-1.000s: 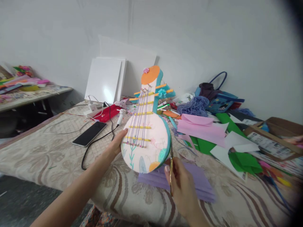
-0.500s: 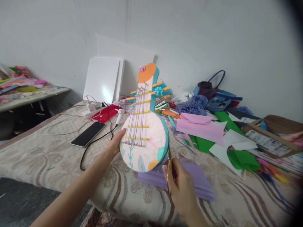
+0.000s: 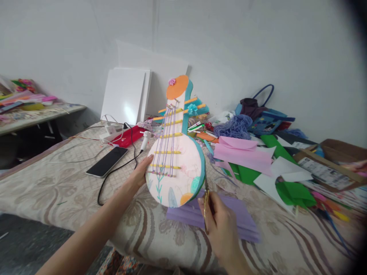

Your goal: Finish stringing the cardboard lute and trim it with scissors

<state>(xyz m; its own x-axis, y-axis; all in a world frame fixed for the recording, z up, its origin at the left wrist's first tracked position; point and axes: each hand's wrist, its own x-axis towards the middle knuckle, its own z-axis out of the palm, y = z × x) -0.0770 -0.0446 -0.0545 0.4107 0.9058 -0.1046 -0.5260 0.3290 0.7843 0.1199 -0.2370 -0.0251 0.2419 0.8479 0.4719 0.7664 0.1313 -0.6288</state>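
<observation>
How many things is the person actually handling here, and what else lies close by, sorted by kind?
Paper lute craft, gripped at its edge by the left hand: 1
Scissors, in the right hand, at the craft's teal rim: 1
Purple pleated paper, under the craft: 1
Phone, lying flat on the bed cover: 1
Total: 4
</observation>
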